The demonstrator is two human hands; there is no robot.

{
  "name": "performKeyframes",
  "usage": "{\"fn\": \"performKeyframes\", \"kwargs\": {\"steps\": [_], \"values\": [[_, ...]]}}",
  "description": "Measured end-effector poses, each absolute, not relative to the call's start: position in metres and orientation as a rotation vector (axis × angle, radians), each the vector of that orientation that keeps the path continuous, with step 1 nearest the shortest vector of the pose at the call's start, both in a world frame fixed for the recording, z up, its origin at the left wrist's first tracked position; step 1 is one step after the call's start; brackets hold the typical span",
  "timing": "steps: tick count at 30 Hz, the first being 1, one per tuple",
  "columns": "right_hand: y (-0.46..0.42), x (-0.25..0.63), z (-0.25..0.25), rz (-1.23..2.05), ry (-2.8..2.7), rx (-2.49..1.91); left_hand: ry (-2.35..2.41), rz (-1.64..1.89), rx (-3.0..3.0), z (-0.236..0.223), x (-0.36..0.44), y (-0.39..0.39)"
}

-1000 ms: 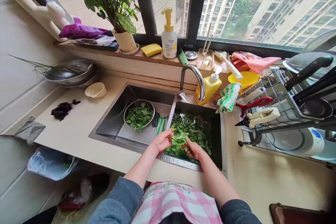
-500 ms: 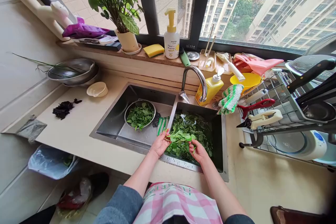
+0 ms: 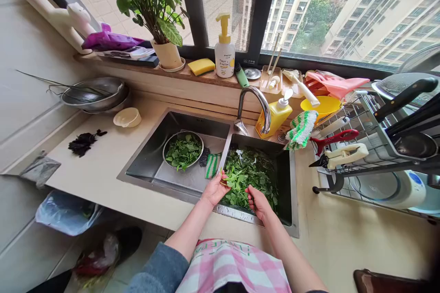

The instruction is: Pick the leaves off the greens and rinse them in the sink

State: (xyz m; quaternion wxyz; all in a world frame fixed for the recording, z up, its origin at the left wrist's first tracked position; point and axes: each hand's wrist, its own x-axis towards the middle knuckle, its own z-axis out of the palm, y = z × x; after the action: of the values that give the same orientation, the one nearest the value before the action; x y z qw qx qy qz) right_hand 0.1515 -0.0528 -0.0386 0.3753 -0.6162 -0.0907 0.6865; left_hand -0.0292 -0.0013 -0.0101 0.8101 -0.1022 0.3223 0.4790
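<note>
My left hand is closed around stems of leafy greens, held above the right sink basin. To its right, my right hand hovers over the same basin with its fingers curled together; what they hold, if anything, is too small to make out. Beneath both hands, a mass of loose leafy greens lies in water. In the left basin stands a round metal bowl heaped with picked green leaves. Beside that bowl are a dark scourer and a green-striped cloth.
A curved faucet rises behind the basins, next to a yellow pump bottle. To the right stands a wire dish rack with knives and scissors. Dark leaf scraps and a cream bowl sit on the left counter.
My right hand has moved slightly down, away from the leafy end of the sprig. My left hand has shifted a little to the right and down, still gripping the greens.
</note>
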Motion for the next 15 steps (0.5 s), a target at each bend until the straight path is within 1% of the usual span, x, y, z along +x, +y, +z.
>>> {"fn": "performKeyframes", "kwargs": {"steps": [7,11,15], "values": [[-0.046,0.135,-0.022,1.9,-0.5,-1.37,0.626,0.9,-0.133,-0.008,-0.026,-0.013],[-0.047,0.136,-0.025,1.934,-0.352,-1.286,0.634,0.891,-0.029,-0.006,-0.027,-0.018],[-0.05,0.142,-0.033,1.808,-0.203,-1.383,0.683,0.915,0.124,0.002,-0.026,-0.019]]}}
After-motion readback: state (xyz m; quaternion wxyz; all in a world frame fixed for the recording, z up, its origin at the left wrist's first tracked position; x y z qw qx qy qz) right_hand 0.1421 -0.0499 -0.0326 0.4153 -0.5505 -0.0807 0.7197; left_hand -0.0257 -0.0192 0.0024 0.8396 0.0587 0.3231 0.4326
